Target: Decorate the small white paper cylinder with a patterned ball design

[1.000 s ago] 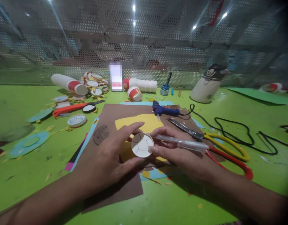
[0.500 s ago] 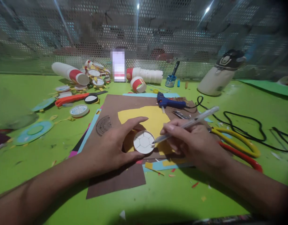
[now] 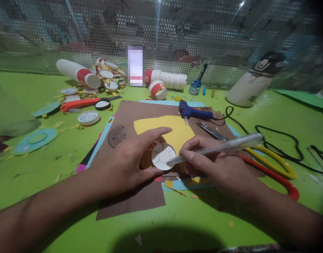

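My left hand is closed round a small white paper-cup bottom, thumb below and fingers over its top. Dark lines on its round face form a hexagon with spokes running to the rim. In my right hand is a clear-barrelled pen, its tip against the lower part of that face. Both hands are above yellow paper and a brown sheet. Yellow- and red-handled scissors lie partly behind my right hand. A protractor rests left of the yellow paper.
A blue glue gun with a black cord lies beyond my hands, near a metal tool. Paper cups, decorated discs, an orange cutter, an ink bottle and a flask surround the sheets.
The pen tip has moved from the right edge of the cup bottom's face to its lower middle. The pen lies flatter. My left hand keeps its hold, and the view has shifted slightly.
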`<state>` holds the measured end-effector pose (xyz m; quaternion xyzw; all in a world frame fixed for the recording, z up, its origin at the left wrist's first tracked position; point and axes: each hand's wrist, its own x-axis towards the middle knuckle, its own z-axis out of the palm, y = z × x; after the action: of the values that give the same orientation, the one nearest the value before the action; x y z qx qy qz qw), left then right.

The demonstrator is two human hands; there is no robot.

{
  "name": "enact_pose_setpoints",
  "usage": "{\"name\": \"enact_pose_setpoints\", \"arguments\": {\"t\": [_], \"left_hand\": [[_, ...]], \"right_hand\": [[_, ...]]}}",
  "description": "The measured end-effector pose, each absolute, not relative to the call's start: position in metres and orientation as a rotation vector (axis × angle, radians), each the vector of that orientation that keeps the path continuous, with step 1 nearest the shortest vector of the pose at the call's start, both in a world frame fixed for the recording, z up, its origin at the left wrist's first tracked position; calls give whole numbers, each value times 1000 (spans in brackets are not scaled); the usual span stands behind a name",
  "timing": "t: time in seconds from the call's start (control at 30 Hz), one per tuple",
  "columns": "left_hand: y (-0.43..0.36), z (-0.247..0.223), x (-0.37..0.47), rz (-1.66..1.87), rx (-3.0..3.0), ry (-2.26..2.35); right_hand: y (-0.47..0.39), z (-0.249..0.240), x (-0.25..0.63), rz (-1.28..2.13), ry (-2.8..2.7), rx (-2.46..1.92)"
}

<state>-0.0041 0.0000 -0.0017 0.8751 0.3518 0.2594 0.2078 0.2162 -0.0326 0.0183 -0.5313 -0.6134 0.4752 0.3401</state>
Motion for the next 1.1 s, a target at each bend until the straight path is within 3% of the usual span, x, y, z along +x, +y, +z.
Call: {"name": "enact_pose_setpoints", "arguments": {"t": [1.1], "left_hand": [[-1, 0, -2, 749, 2461, 966]], "right_hand": [[-33, 18, 214, 1244, -1599, -1397]]}}
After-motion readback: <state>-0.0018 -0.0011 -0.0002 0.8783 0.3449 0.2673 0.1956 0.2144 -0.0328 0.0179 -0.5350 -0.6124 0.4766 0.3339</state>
